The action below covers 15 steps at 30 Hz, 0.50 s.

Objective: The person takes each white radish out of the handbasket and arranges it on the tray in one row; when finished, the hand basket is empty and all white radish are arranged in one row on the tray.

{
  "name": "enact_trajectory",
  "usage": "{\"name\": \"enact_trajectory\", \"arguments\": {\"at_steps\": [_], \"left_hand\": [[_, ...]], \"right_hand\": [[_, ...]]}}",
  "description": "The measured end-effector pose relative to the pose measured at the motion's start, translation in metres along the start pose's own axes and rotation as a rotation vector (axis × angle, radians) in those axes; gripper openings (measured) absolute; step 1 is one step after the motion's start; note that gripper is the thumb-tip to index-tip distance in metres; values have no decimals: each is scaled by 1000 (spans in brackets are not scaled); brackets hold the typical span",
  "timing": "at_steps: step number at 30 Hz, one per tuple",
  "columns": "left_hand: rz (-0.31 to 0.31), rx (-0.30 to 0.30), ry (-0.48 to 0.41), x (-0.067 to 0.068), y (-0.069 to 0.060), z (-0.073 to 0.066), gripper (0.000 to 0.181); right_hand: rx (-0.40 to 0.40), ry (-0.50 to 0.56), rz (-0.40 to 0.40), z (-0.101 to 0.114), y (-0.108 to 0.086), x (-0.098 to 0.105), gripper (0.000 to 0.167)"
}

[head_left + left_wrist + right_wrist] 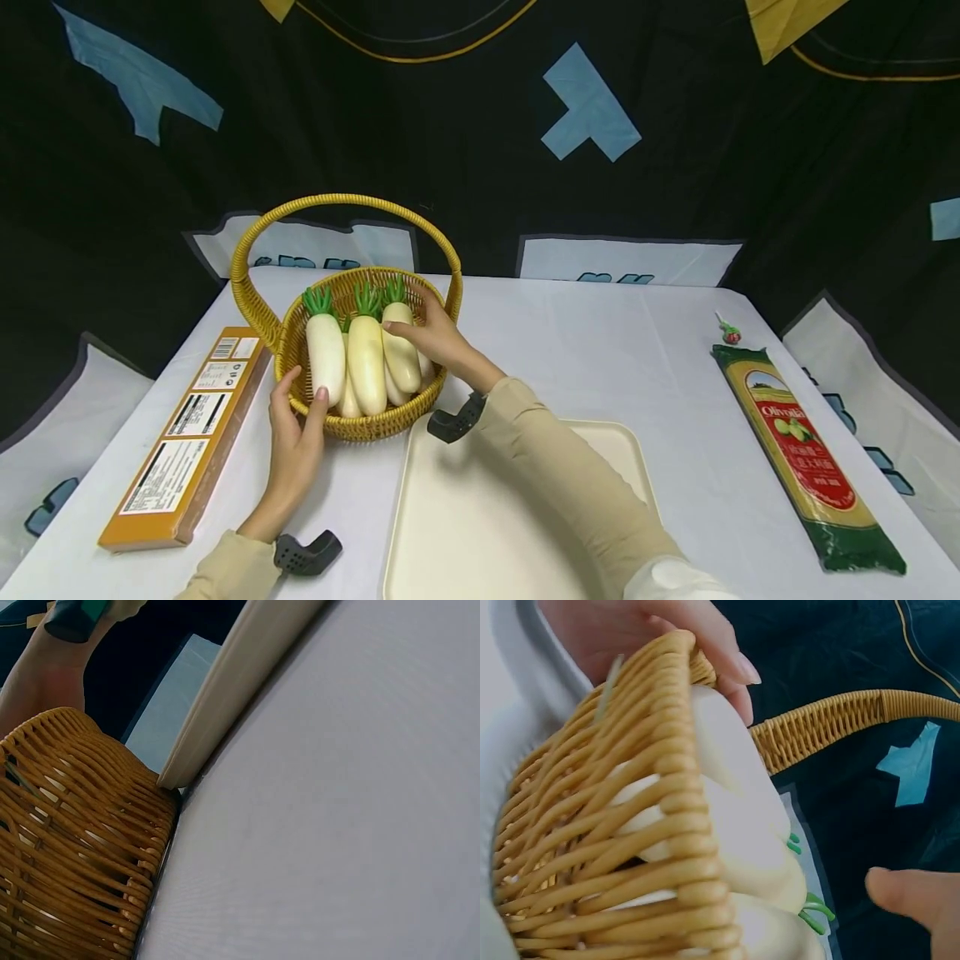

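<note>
A yellow wicker basket (367, 429) with a tall handle holds several white radishes (366, 362) with green tops, lying side by side. My left hand (295, 454) grips the front left rim, its thumb beside the leftmost radish; the right wrist view shows this hand (697, 634) with fingertips over the rim (679, 750). Above the radishes on the right, my right hand (442, 337) reaches in with fingers spread, and its thumb (907, 892) stands apart from them in the right wrist view. The left wrist view shows the basket's woven side (82, 840) and my right forearm (45, 682).
An orange box (187, 433) lies left of the basket. A cream tray (495, 533) is in front, under my right forearm. On the far right lie a green and gold Olivoila packet (802, 450) and a small red and green item (730, 333). Dark cloth hangs behind.
</note>
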<state>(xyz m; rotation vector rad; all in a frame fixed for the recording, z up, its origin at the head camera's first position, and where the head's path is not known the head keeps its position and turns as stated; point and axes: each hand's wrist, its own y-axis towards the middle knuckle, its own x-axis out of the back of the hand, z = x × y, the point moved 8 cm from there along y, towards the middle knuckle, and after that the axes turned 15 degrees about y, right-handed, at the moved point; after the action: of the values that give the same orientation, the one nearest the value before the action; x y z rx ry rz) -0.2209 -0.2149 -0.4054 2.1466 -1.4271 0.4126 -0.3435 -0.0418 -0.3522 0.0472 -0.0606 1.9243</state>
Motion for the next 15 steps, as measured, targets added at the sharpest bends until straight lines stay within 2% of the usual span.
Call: {"name": "enact_trajectory", "arguments": {"at_steps": [5,9,15], "left_hand": [[-2,1,4,0,0,1,54],[0,1,8,-1,0,0,54],[-6,4,9,0,0,-1,54]], "right_hand": [[-135,-32,-8,-7,2,-4,87],[-208,-44,5,-12,2,-7,90],[-242,-37,12,-15,1,-9,93]]}}
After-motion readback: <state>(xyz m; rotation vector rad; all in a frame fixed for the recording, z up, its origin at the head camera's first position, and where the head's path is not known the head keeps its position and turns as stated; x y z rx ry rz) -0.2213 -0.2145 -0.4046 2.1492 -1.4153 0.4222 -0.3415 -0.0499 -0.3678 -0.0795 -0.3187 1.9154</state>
